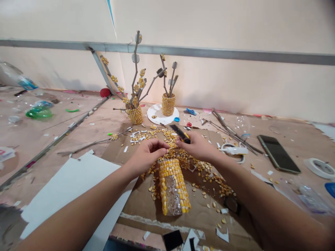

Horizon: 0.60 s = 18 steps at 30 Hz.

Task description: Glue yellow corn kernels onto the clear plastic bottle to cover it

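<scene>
A corn-covered cylinder (176,167) lies on the cardboard sheet (146,223). Kernels cover most of it, but a clear, shiny strip on its upper side is bare. Just beyond its far end, my left hand (149,153) is curled with thumb and forefinger together; whatever sits between them is too small to make out. My right hand (196,144) grips a narrow black strip (180,134) with yellow at its edge; its exact kind is unclear. Loose corn kernels (171,141) are spread beneath and between both hands.
Two corn-covered pots (135,115) with twigs stand at the back, one on a white disc (154,120). White sheets (68,184) lie left. At right are a phone (279,153), a glue bottle (237,150), a tape roll (321,168) and bare branches (227,129).
</scene>
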Each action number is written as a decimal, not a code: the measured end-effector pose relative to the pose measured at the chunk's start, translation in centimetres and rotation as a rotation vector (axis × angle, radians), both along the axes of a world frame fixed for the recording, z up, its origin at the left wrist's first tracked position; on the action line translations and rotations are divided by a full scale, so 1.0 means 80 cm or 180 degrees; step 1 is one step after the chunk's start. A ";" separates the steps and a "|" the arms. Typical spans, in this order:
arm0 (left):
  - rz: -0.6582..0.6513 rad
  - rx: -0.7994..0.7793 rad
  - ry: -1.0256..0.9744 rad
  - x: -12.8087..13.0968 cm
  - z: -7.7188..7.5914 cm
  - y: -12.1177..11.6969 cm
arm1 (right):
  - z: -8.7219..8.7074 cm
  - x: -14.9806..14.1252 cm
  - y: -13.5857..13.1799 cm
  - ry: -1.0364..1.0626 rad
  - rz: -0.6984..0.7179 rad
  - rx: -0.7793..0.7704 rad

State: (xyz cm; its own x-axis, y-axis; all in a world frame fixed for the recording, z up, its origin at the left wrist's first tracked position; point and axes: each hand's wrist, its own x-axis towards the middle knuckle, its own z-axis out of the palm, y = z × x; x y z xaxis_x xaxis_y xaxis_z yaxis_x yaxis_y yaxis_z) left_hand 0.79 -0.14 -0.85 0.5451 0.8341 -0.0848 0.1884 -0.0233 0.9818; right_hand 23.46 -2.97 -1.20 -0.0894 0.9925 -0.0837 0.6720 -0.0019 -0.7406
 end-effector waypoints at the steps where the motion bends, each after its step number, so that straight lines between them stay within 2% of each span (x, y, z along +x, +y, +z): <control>1: 0.0017 0.0228 0.0073 0.001 0.000 0.000 | 0.003 0.000 -0.001 0.0242 0.0030 0.0052; 4: 0.0116 0.1014 0.0226 0.006 0.000 0.000 | 0.009 -0.004 -0.005 0.0832 0.0051 0.0173; 7: 0.0196 0.1574 0.0161 0.013 0.002 -0.003 | 0.009 -0.012 -0.010 0.1253 0.0047 0.0195; 11: 0.0309 0.2125 0.0064 0.020 0.001 -0.007 | 0.010 -0.021 -0.014 0.1571 0.0062 0.0144; 15: 0.0429 0.2449 0.0188 0.019 0.001 -0.007 | 0.012 -0.025 -0.017 0.1682 -0.0008 0.0103; 18: 0.0364 0.2714 0.0312 0.016 0.004 -0.006 | 0.014 -0.027 -0.019 0.1705 -0.0080 0.0096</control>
